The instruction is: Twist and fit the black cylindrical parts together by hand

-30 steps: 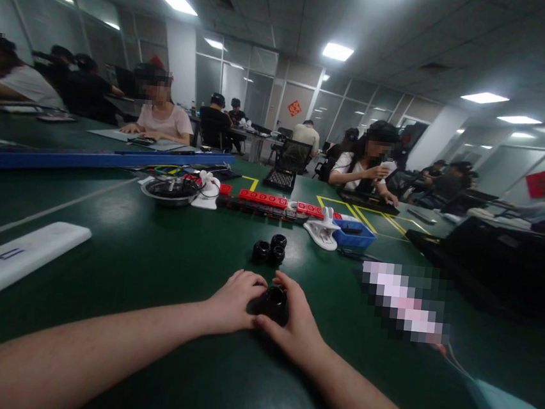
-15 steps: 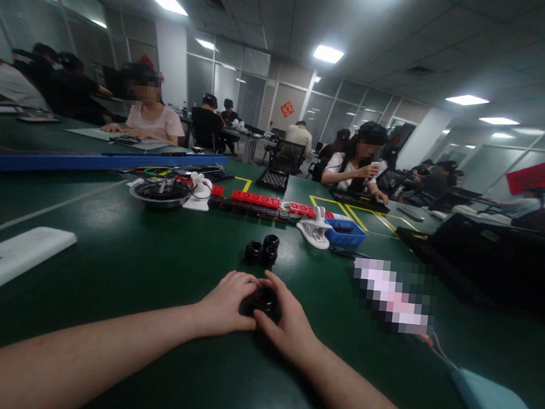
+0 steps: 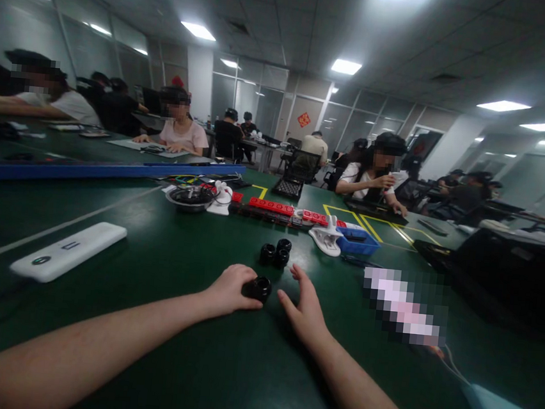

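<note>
The left hand [image 3: 231, 289] pinches the black ring [image 3: 259, 288], while the spread right hand [image 3: 305, 301] lies just beside it, apart.

text: none legible | red sign [image 3: 304, 119] on far wall: character too small to read

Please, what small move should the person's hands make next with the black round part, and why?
Probably the left hand should slide the black round part forward to the three black parts grouped just ahead. Only that hand's grip is on it; the right hand lies open on the green table beside it, apart.
</note>
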Demonstrator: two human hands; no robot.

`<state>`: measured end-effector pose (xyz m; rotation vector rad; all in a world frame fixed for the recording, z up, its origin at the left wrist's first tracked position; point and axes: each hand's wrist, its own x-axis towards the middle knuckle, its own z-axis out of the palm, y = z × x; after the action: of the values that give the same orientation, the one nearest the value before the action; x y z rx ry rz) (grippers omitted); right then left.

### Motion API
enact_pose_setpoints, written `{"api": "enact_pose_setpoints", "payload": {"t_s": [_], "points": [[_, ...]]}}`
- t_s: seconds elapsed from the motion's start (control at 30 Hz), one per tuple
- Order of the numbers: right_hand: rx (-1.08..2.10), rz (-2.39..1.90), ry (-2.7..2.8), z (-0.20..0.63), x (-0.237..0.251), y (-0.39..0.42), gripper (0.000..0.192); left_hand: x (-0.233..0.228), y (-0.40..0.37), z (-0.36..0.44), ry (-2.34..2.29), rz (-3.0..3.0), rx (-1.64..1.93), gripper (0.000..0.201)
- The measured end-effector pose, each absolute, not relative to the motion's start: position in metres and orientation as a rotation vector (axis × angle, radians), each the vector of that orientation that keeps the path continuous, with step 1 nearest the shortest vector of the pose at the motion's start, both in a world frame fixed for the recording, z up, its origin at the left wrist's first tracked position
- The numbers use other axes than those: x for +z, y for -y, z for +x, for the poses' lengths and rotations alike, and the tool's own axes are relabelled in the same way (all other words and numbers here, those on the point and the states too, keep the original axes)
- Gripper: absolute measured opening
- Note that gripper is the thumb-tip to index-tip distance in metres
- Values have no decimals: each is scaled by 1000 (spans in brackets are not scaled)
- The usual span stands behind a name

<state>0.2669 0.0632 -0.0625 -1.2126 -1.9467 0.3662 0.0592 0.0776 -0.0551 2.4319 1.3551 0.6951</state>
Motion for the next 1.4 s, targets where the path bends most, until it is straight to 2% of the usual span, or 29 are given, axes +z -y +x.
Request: {"api": "enact_pose_setpoints", "payload": {"t_s": [0.4, 0.63, 0.77, 0.83, 0.9, 0.97, 1.03, 1.13, 1.27, 1.4], "points": [[333, -1176, 1987, 267, -63, -66, 46, -46, -70, -75, -2075, 2175, 680, 48], [330, -1180, 1989, 268, -62, -66, 42, -37, -56, -95, -2342, 2039, 787, 55], [324, -1180, 1959, 268, -63, -66, 43, -33, -47, -63, -2414, 2081, 1037, 82], [322, -1177, 1932, 267, -62, -68, 44, -32, -33, -32, -2268, 2245, 1093, 91], [324, -1183, 1900, 268, -61, -71, 45, -33, -13, 7, -1648, 2630, 1058, 86], [334, -1209, 1858, 270, -59, -80, 45, -36, 8, 49, -1002, 2816, 745, 72], [350, -1265, 1800, 275, -57, -93, 45, -39, 24, 88, -681, 2773, 526, 66], [383, -1387, 1709, 287, -54, -123, 37, -43, 30, 132, -524, 2716, 356, 62], [488, -1505, 1690, 295, -46, -167, 22, -53, 18, 157, -504, 2710, 304, 52], [619, -1505, 1772, 281, -39, -201, 24, -75, 6, 161, -500, 2720, 359, 33]]}}
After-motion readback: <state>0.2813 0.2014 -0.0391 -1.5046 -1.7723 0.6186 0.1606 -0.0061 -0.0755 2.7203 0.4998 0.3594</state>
